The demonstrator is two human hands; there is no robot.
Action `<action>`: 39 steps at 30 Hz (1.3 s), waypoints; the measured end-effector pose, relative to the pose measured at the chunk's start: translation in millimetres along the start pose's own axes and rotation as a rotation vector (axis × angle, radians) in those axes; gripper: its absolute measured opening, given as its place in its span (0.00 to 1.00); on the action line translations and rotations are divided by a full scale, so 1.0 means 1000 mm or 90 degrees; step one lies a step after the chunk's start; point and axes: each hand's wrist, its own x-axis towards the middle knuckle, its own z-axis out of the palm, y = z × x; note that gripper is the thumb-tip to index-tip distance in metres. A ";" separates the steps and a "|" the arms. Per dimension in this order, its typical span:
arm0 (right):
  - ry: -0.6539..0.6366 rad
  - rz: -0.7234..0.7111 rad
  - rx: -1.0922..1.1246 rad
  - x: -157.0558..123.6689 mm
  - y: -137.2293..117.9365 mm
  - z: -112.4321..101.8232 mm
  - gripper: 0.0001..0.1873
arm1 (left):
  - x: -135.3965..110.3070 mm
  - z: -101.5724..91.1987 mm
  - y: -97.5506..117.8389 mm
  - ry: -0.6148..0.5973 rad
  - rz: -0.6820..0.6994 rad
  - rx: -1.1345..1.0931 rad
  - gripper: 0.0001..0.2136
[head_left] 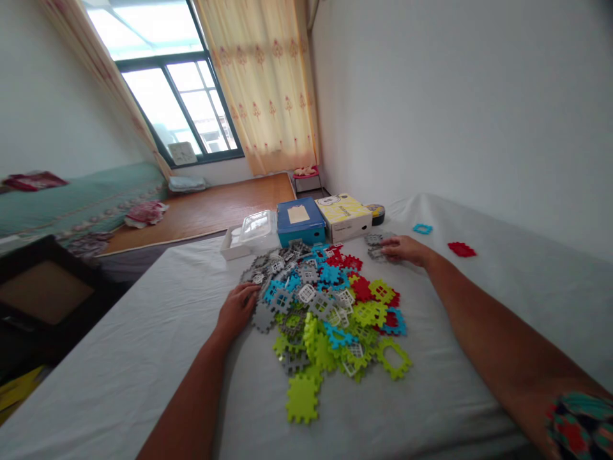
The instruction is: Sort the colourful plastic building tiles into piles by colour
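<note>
right fingers [393, 243] touching grey pieces [376, 247] just left; left hand [237, 310] on pile [330, 300].

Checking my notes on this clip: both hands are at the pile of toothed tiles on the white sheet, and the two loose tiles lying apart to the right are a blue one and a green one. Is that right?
Not quite. In the head view the two tiles lying apart are a blue tile and a red tile, not green. The rest holds: the left hand and right hand are both at the pile of tiles on the white sheet.
</note>
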 end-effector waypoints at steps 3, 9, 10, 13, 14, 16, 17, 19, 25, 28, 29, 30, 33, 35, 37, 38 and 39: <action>0.023 -0.006 -0.160 0.002 0.001 -0.008 0.22 | 0.000 0.001 -0.002 -0.002 0.002 0.000 0.17; 0.024 -0.130 -0.456 0.002 -0.001 -0.011 0.24 | 0.001 0.002 -0.003 -0.001 -0.001 0.006 0.18; 0.010 -0.135 -0.472 0.001 -0.002 -0.010 0.25 | 0.001 0.002 -0.003 -0.002 0.000 0.008 0.18; 0.038 -0.141 -0.525 -0.003 -0.003 -0.002 0.25 | 0.000 0.002 -0.002 -0.003 -0.001 0.013 0.18; 0.067 -0.159 -0.540 -0.004 -0.005 0.001 0.24 | 0.000 0.002 -0.002 -0.003 -0.001 0.014 0.18; 0.118 -0.225 -0.550 -0.008 -0.013 0.013 0.22 | 0.000 0.002 -0.002 -0.001 0.001 0.014 0.18; 0.126 -0.264 -0.540 -0.011 -0.019 0.022 0.20 | 0.000 0.002 -0.002 -0.002 0.002 0.014 0.18; 0.091 -0.342 -0.486 -0.021 -0.034 0.048 0.17 | 0.000 0.002 -0.002 -0.001 0.000 0.012 0.18; -0.115 -0.639 -0.425 -0.064 -0.062 0.138 0.20 | 0.000 0.002 0.001 0.006 -0.013 0.009 0.18; -0.173 -0.691 -0.474 -0.071 -0.060 0.158 0.23 | 0.000 0.001 0.002 0.002 -0.009 0.008 0.17; -0.191 -0.696 -0.490 -0.070 -0.058 0.159 0.23 | 0.000 0.001 0.002 0.000 -0.008 0.009 0.17; -0.209 -0.699 -0.504 -0.069 -0.057 0.159 0.22 | 0.000 0.001 0.002 -0.002 -0.008 0.009 0.17; -0.240 -0.698 -0.517 -0.067 -0.056 0.154 0.19 | -0.001 0.001 0.002 -0.003 -0.014 0.011 0.18; -0.235 -0.694 -0.507 -0.068 -0.057 0.149 0.18 | -0.001 0.001 0.001 -0.002 -0.016 0.010 0.18; -0.225 -0.692 -0.494 -0.071 -0.060 0.146 0.16 | -0.001 0.001 0.001 -0.001 -0.015 0.010 0.17; -0.222 -0.692 -0.492 -0.073 -0.061 0.145 0.16 | 0.000 0.001 0.001 0.000 -0.015 0.011 0.17; -0.224 -0.690 -0.492 -0.074 -0.061 0.144 0.16 | 0.000 0.001 0.001 0.000 -0.016 0.011 0.17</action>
